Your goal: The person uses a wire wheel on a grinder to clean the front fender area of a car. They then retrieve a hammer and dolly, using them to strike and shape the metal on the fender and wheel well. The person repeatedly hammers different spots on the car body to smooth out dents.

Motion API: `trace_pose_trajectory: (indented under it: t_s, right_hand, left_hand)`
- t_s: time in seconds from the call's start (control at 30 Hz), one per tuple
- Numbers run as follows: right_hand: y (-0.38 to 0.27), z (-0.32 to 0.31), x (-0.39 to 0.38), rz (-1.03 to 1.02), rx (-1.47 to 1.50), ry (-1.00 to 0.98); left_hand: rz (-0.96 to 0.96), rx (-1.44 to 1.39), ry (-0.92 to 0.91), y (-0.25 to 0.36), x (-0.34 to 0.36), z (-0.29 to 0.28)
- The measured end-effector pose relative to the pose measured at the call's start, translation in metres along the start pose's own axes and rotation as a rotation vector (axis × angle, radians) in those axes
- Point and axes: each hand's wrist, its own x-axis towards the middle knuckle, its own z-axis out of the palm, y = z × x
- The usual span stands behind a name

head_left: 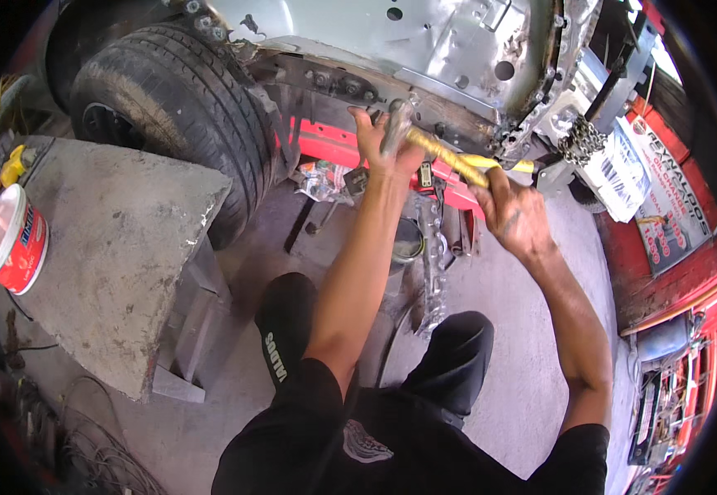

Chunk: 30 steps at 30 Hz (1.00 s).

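Hammer (424, 142): our right hand (513, 216) clenches its yellow handle; our left hand (377, 142) grips its head, beside the tyre (178, 99).

One tyre (172, 99), one hammer (441, 148), one tub (13, 239) (red-white), two hands.

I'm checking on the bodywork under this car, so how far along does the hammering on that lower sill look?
Done: the car body is stripped to bare metal, with a chain hanging below. In hand: the right hand grips a yellow-handled hammer, its head at the lower sill edge, where the left hand steadies. Left: the sill edge looks rough and rusty, so shaping seems unfinished.
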Motion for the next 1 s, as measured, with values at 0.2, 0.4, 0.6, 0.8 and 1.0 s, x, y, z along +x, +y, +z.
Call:
trace_pose_trajectory:
  t_s: [0.2, 0.4, 0.6, 0.8, 1.0]
  right_hand:
    - [-0.05, -0.036, -0.028, -0.617, 0.13, 0.121]
    - [0.004, 0.004, 0.004, -0.101, -0.344, 0.178]
    - [-0.04, -0.005, -0.026, -0.301, 0.07, 0.14]
    - [-0.014, -0.006, -0.004, -0.517, 0.029, 0.234]
    - [-0.001, 0.02, -0.007, -0.129, 0.045, 0.187]
  left_hand:
    - [-0.037, -0.063, -0.45, -0.002, 0.004, 0.013]
    - [-0.201, -0.199, -0.744, 0.006, 0.007, 0.003]
    - [-0.036, -0.036, -0.181, 0.001, 0.004, 0.008]
    - [-0.05, -0.016, -0.213, 0.001, 0.001, 0.01]
    - [-0.053, 0.009, -0.002, 0.006, 0.006, 0.015]
